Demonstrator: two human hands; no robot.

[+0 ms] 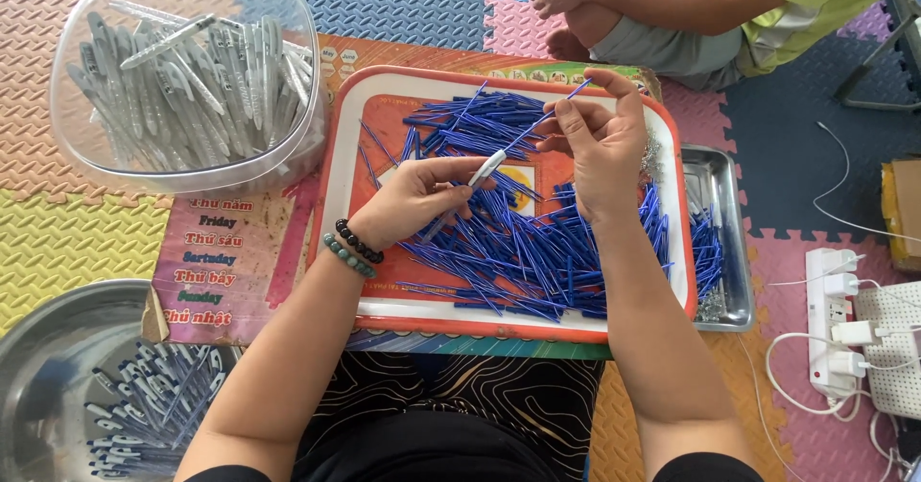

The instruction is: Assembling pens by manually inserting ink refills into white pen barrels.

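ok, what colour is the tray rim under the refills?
Orange-red rim with a white inner band, clearest in the head view.

A single camera sits on the person's head and looks steeply down, almost straight onto the red-rimmed tray (499, 328) on the low worktop (230, 252), close enough that both forearms enter from the near edge and fill the lower middle. The view faces away from the person's lap toward the far side, where another seated person (691, 12) is cut off by the top edge. The foam-mat floor (58, 242) shows left and right.
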